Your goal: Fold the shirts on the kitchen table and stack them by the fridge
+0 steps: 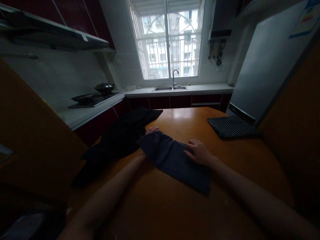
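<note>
A dark blue-grey folded garment (pixel 180 161) lies slantwise on the wooden table in front of me; its exact kind I cannot make out. Its left end is raised and drapes over my left hand (pixel 151 130), whose fingers show at the far edge while the palm and thumb are hidden under the fabric. My right hand (pixel 198 152) rests on top of the garment toward its right end, fingers slightly bent and apart. Left of the garment, a loose black garment (pixel 120 136) is heaped along the table's edge.
A black-and-white striped folded cloth (pixel 232 126) lies at the right of the round-edged table (pixel 185 116). Beyond are a sink (pixel 163 88) under the window, a stove with a pan (pixel 104 87) at left, and a refrigerator (pixel 265 63) at right.
</note>
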A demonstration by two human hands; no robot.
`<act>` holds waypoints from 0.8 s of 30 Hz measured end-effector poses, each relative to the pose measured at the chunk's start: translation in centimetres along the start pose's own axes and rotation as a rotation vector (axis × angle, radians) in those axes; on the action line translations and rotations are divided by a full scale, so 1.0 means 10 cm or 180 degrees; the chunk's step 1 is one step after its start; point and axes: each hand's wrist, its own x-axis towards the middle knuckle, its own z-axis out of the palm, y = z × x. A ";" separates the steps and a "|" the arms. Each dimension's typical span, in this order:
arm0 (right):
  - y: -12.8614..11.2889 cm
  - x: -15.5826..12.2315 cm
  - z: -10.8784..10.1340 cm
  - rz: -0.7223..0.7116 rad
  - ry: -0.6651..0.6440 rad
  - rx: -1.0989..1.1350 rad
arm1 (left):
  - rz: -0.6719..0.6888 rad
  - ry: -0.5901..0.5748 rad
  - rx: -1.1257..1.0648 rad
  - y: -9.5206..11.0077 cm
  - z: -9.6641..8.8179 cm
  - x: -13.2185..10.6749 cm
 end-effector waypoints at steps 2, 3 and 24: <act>-0.17 -0.04 -0.01 -0.0248 -0.0277 0.0055 | 0.0603 -0.0764 -0.0154 0.06 -0.01 -0.05; -0.25 -0.05 -0.01 -0.0301 -0.0406 0.0057 | 0.0860 -0.1101 -0.0155 0.08 -0.03 -0.07; 0.41 0.17 0.14 0.1488 0.1607 0.2739 | -0.1718 0.0570 -0.1397 0.20 -0.38 0.33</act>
